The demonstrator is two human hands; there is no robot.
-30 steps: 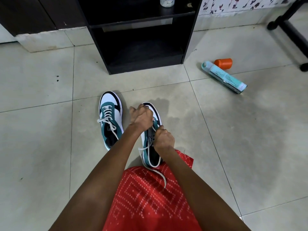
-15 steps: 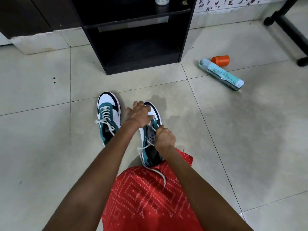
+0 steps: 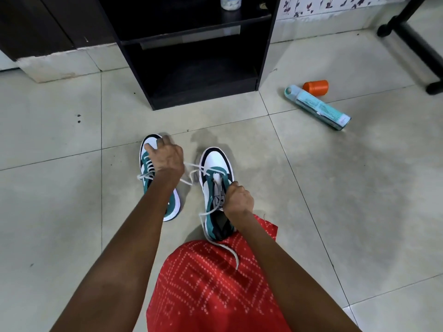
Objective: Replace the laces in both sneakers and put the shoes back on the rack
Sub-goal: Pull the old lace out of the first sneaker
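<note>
Both shoes stand on the floor (image 3: 335, 188) in front of the rack (image 3: 266, 44). The right hand (image 3: 238, 200) has its grip clamped on the right shoe (image 3: 215, 161) at the tongue. The lace (image 3: 195, 167) runs from this shoe to the left hand (image 3: 166, 158), which is over the left shoe (image 3: 173, 203). I cannot tell if this grip is closed.

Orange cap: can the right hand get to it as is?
Probably not yet: the right hand grips the sneaker. Bare floor leads to the cap, but it lies far off.
</note>
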